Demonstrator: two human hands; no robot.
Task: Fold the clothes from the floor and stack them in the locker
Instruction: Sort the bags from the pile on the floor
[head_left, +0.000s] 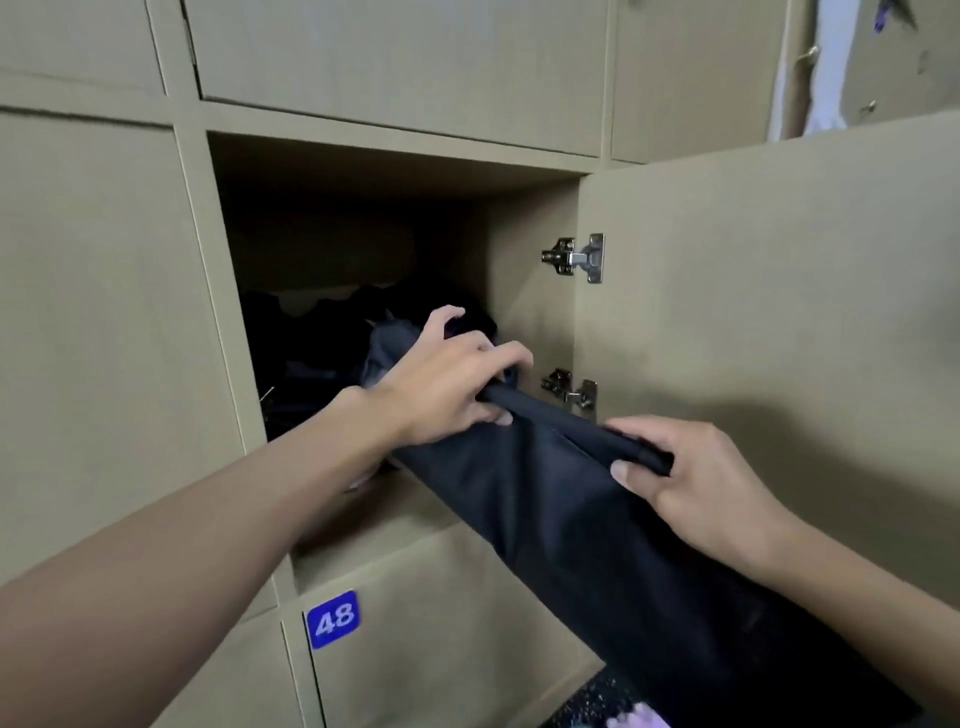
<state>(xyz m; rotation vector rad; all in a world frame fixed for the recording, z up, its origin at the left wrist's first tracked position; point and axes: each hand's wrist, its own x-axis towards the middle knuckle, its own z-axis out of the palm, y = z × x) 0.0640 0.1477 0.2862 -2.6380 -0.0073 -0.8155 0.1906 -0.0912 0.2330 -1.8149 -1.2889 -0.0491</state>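
Note:
A dark navy folded garment (571, 519) slants from the lower right up into the open locker (363, 171). My left hand (447, 379) grips its upper edge at the locker mouth, fingers curled over the fold. My right hand (691, 473) pinches the same thick folded edge further right, thumb underneath. Inside the locker lie several dark clothes (311, 338), dim and hard to tell apart. The garment's far end is hidden behind my left hand.
The locker door (779, 286) stands swung open to the right on two metal hinges (576, 257). Closed beige lockers surround the opening; the one below carries a blue label 48 (332, 619). A speckled dark floor (597, 696) shows at the bottom.

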